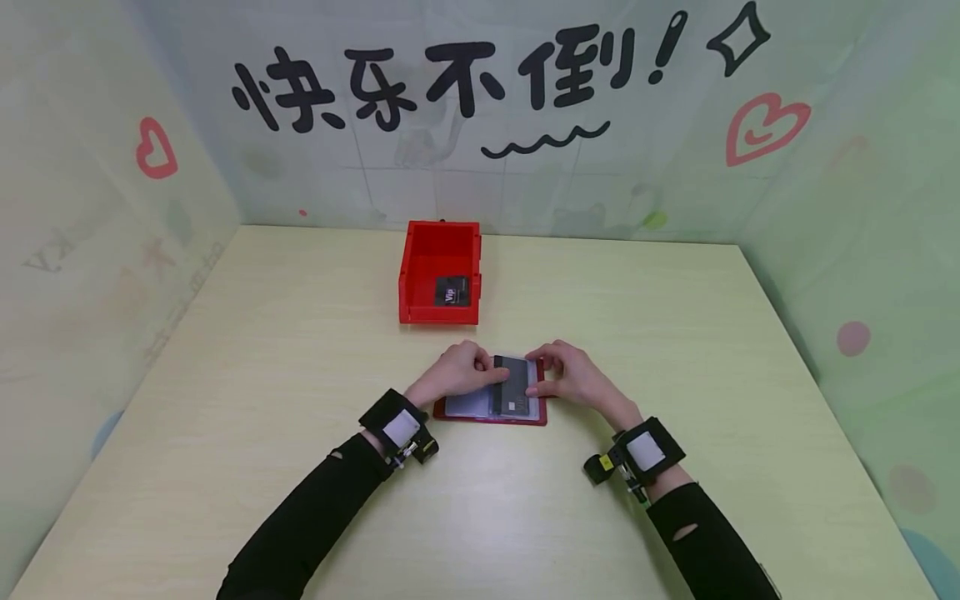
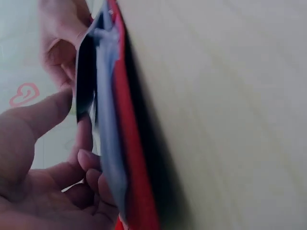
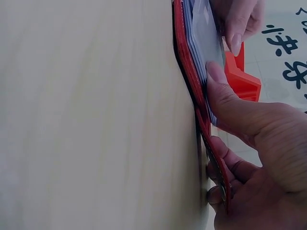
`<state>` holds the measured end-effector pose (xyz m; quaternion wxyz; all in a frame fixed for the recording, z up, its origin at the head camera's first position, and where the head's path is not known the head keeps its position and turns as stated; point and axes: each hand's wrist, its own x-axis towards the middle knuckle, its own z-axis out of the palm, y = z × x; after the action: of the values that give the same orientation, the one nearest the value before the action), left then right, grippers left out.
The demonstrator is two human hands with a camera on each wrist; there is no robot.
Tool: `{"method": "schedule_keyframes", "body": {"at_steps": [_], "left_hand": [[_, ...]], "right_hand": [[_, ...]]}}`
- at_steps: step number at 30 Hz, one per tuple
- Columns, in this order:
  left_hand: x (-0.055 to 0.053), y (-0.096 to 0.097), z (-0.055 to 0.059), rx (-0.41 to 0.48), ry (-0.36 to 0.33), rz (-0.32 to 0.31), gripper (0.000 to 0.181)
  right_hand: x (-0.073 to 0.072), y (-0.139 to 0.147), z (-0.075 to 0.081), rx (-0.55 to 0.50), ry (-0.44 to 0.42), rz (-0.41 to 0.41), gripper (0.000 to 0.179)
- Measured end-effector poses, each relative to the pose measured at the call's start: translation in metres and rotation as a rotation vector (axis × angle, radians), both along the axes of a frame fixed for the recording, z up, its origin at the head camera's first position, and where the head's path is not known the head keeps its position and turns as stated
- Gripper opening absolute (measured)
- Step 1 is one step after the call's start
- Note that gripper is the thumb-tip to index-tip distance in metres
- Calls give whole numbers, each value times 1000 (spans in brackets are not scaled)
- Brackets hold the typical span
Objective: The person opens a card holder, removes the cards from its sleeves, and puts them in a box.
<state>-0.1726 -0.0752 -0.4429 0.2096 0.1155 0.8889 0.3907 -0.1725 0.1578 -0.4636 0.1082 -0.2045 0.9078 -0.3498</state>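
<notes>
A red card holder (image 1: 487, 421) with clear plastic sleeves (image 1: 467, 405) lies spread on the table. Over its right part is a dark grey card (image 1: 514, 393), seen edge-on as a dark card (image 2: 86, 72) in the left wrist view. My left hand (image 1: 467, 370) pinches this card by its left edge between thumb and index finger. From the other side, my right hand (image 1: 568, 375) grips the holder's right edge. In the right wrist view its thumb presses on the clear sleeves (image 3: 199, 38), while its other fingers curl by the red cover flap (image 3: 221, 175).
Behind the card holder stands a red open bin (image 1: 439, 316), with a black card marked "Vip" (image 1: 452, 291) inside near its front wall. The pale wooden table (image 1: 300, 333) meets printed cloth walls (image 1: 480, 196) at its back and sides.
</notes>
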Motion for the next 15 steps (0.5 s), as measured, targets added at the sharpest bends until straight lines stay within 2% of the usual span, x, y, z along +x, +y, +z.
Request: {"method": "schedule_keyframes", "body": {"at_steps": [5,15], "left_hand": [[3,1,-1,-8,30,7,31],[-1,-4,-1,4,21,0,27]], "right_hand": [[0,1,0,-4,1,4,51],[-1,1,-2,-13,1,7,52]]}}
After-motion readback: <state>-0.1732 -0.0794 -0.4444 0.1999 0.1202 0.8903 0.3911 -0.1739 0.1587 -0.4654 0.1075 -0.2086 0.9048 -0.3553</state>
